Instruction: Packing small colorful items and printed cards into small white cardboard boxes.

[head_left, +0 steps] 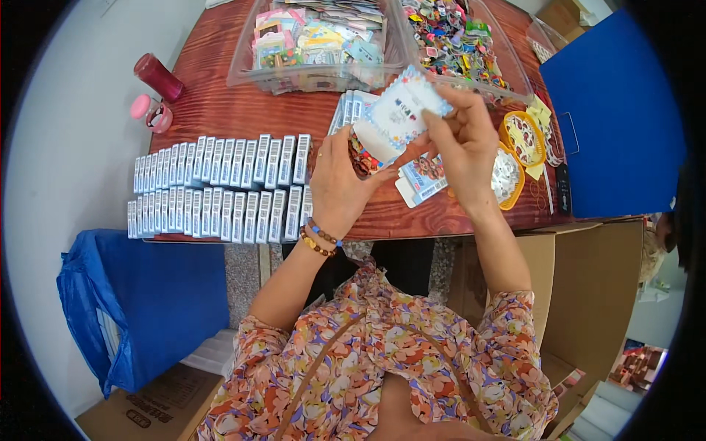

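My left hand (pixel 341 176), with a beaded bracelet at its wrist, is closed round a small box (pixel 367 159) with its pale flap raised and colourful printing or contents showing. Just above it, my right hand (pixel 467 140) pinches a white card (pixel 404 110) with a blue scalloped border and small printed pictures. The card's lower edge overlaps the flap; whether it touches the flap I cannot tell. Under my right hand lies another light-blue printed box (pixel 425 178). Beyond my left hand stand more blue-white boxes (pixel 351 109), partly hidden.
Two rows of light-blue boxes (pixel 228 162) stand at left. Clear bins hold packaged cards (pixel 323 44) and colourful small items (pixel 460 40). Yellow baskets (pixel 543 151), a blue panel (pixel 610 117), a pink-lidded jar (pixel 152 114) and a red bottle (pixel 159 77) flank the table. A cardboard carton (pixel 588 279) stands below right.
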`<act>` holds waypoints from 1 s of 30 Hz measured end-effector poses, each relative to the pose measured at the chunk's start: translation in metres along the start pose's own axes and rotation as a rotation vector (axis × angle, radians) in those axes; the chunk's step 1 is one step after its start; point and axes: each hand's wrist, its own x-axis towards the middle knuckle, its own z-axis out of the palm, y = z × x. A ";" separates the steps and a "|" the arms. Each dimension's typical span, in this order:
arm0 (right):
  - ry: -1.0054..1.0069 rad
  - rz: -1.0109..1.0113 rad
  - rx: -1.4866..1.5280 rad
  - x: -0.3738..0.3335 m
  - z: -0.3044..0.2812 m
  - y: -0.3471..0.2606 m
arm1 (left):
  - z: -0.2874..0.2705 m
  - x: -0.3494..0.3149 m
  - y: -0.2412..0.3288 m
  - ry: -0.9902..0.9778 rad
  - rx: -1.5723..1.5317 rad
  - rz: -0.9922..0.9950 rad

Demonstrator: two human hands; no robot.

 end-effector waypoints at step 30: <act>-0.230 0.091 -0.779 0.132 -0.124 0.109 | 0.030 -0.084 -0.013 -0.294 -0.051 0.042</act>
